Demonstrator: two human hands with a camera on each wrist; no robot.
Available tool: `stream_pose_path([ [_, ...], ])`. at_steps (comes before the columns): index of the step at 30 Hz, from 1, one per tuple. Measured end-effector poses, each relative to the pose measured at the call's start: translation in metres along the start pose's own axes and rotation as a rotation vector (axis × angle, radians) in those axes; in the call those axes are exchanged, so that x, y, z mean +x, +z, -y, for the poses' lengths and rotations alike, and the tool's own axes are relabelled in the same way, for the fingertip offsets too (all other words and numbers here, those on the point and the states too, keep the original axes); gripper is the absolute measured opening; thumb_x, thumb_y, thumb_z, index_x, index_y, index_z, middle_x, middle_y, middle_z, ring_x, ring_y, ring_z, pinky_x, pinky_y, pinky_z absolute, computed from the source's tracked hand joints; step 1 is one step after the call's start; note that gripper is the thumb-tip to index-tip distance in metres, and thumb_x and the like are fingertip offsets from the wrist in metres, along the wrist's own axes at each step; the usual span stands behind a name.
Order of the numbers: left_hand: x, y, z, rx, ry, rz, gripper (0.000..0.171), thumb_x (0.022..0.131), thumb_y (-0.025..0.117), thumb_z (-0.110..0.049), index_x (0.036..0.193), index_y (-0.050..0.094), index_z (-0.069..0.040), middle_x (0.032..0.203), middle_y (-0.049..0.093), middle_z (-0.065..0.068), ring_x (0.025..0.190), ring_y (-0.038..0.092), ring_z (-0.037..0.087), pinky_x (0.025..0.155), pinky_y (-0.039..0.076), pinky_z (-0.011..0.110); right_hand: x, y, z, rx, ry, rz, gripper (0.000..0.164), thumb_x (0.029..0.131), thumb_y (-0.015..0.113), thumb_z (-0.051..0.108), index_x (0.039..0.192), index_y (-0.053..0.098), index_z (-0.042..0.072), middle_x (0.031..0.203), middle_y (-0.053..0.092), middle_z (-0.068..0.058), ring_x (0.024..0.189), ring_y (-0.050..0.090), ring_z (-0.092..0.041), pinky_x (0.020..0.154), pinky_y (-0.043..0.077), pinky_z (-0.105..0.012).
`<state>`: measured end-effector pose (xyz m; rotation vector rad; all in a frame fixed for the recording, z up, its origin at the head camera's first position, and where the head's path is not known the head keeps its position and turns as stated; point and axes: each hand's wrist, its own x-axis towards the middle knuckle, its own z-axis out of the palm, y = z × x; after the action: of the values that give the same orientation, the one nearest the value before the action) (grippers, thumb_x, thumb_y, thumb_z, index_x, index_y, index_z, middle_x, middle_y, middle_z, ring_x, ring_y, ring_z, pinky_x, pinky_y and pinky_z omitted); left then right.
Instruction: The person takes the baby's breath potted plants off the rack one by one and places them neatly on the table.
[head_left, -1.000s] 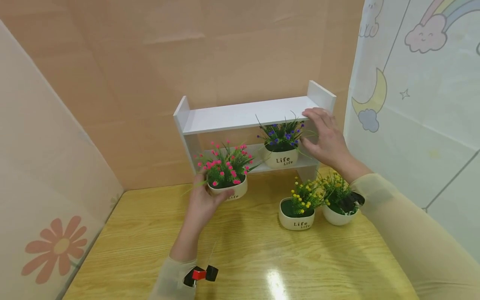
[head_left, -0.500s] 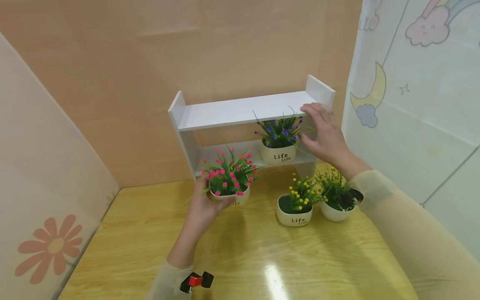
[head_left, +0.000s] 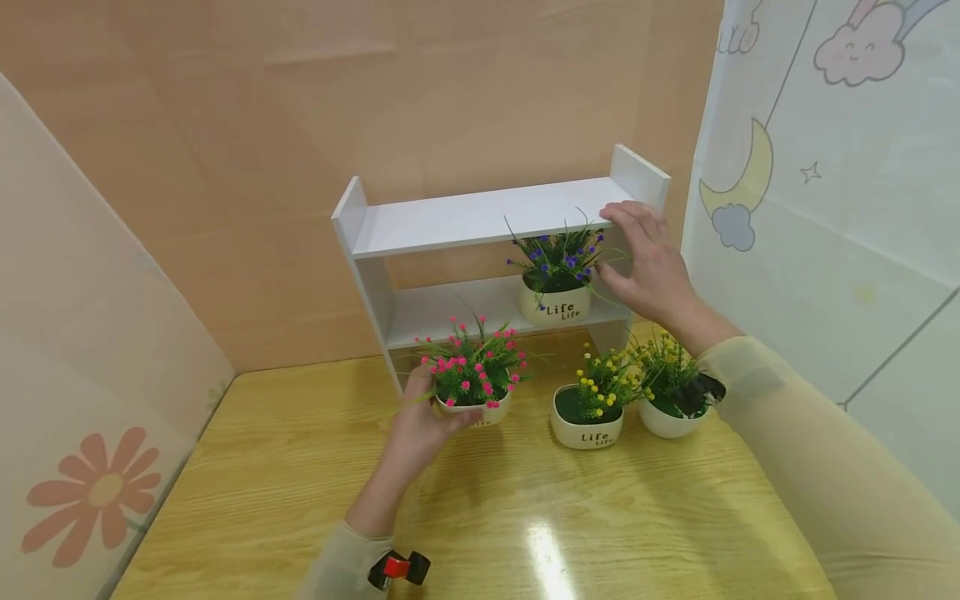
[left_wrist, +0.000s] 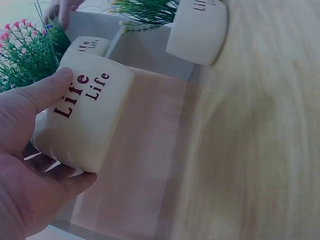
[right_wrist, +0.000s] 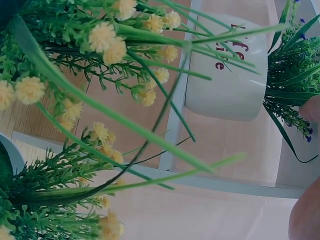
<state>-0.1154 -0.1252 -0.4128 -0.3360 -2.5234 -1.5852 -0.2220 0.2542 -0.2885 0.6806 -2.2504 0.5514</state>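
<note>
My left hand [head_left: 420, 423] grips a cream pot [left_wrist: 92, 127] lettered "Life" and filled with pink flowers [head_left: 480, 367], thumb across its front and fingers round the far side. That pot is held low in front of the white two-tier shelf [head_left: 480, 218]. On the shelf's lower board, at the right, stands a matching pot [head_left: 558, 307] with purple flowers [head_left: 570, 262]. My right hand [head_left: 651, 262] rests at the right end of the top board, fingers over its front edge and thumb down beside the purple flowers.
Two pots with yellow flowers, a lettered pot [head_left: 587, 432] and a plain-looking white pot [head_left: 670, 423], stand on the wooden table [head_left: 247, 467] below my right forearm. A tan backdrop [head_left: 480, 100] rises behind the shelf, with patterned panels at both sides.
My left hand has brought the pink-flowered pot down and to the right, away from the shelf's left side panel. The right hand has stayed at the top board.
</note>
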Motion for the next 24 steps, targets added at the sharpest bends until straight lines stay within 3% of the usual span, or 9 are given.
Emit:
stream_pose_path([
  [5, -0.001, 0.006, 0.007, -0.047, 0.039, 0.028, 0.082, 0.078, 0.103, -0.014, 0.149, 0.062, -0.023, 0.148, 0.052, 0.009, 0.144, 0.049, 0.033, 0.120, 0.043, 0.065, 0.000, 0.000, 0.002, 0.008, 0.007, 0.000, 0.077, 0.090, 0.081, 0.001, 0.158, 0.048, 0.007, 0.162, 0.045, -0.018, 0.156, 0.034, -0.041, 0.128, 0.033, -0.057],
  [7, -0.002, 0.008, 0.010, -0.033, 0.059, 0.036, 0.081, 0.079, 0.103, -0.015, 0.148, 0.064, -0.028, 0.146, 0.052, 0.005, 0.140, 0.051, 0.029, 0.118, 0.046, 0.062, 0.000, 0.000, 0.002, 0.012, 0.005, -0.003, 0.077, 0.089, 0.081, 0.000, 0.158, 0.048, 0.007, 0.161, 0.045, -0.018, 0.155, 0.034, -0.040, 0.129, 0.033, -0.056],
  [11, -0.002, 0.011, 0.015, -0.003, 0.100, 0.042, 0.075, 0.079, 0.103, -0.016, 0.145, 0.069, -0.027, 0.148, 0.053, 0.006, 0.141, 0.049, 0.028, 0.117, 0.047, 0.061, -0.001, -0.001, 0.001, 0.014, 0.010, -0.003, 0.078, 0.089, 0.081, -0.001, 0.158, 0.048, 0.007, 0.161, 0.045, -0.017, 0.156, 0.034, -0.040, 0.127, 0.034, -0.058],
  [17, -0.005, 0.014, 0.022, 0.022, 0.058, 0.048, 0.066, 0.080, 0.103, -0.022, 0.139, 0.074, -0.023, 0.151, 0.050, 0.012, 0.142, 0.053, 0.038, 0.114, 0.050, 0.064, -0.001, -0.001, 0.001, 0.013, 0.008, -0.001, 0.078, 0.089, 0.081, 0.001, 0.159, 0.047, 0.008, 0.162, 0.045, -0.017, 0.156, 0.033, -0.040, 0.126, 0.036, -0.058],
  [24, -0.004, 0.018, 0.030, 0.007, 0.055, 0.069, 0.070, 0.080, 0.103, -0.021, 0.143, 0.073, -0.030, 0.148, 0.051, 0.010, 0.138, 0.053, 0.035, 0.110, 0.052, 0.063, 0.000, -0.001, 0.001, 0.020, -0.001, -0.002, 0.077, 0.089, 0.080, 0.001, 0.158, 0.048, 0.007, 0.161, 0.045, -0.018, 0.155, 0.034, -0.040, 0.128, 0.034, -0.057],
])
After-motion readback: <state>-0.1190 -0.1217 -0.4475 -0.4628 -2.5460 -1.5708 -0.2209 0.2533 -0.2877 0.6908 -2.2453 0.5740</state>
